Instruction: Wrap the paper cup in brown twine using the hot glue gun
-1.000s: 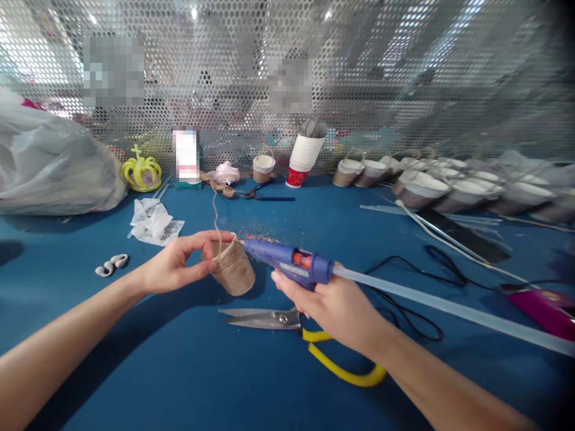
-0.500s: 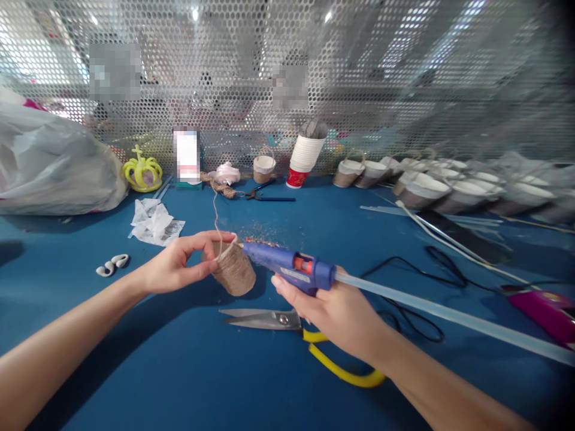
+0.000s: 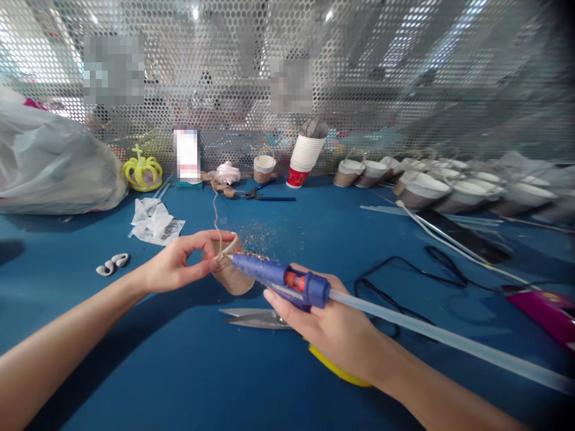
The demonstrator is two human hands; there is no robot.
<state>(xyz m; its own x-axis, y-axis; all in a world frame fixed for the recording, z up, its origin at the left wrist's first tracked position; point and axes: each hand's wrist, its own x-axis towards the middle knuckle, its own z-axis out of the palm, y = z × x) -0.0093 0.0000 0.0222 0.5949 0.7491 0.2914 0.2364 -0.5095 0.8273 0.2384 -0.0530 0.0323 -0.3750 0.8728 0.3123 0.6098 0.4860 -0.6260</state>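
Tilted on its side above the blue table, a twine-wrapped cup [image 3: 234, 276] is pinched at its rim by my left hand [image 3: 182, 263]. A strand of twine [image 3: 216, 211] runs from the rim back to a twine bundle [image 3: 223, 188]. My right hand [image 3: 330, 317] grips a blue hot glue gun [image 3: 269, 272], its nozzle at the cup's rim close to my left fingertips. From the gun's rear sticks a long clear glue stick [image 3: 426, 332]. Scissors [image 3: 258, 319] with yellow handles lie beneath my right hand, which partly hides them.
At the back stand stacked paper cups [image 3: 306, 157], a small basket [image 3: 264, 168] and pliers [image 3: 269, 197]; several lined baskets [image 3: 422, 190] fill the back right. A black cord [image 3: 399, 263] crosses the right side. Crumpled white paper [image 3: 156, 222] and a plastic bag [image 3: 54, 161] are on the left.
My right hand has brought the glue gun left and slightly down, its nozzle passing along the rim toward my left fingertips. My left hand and the cup have hardly moved.
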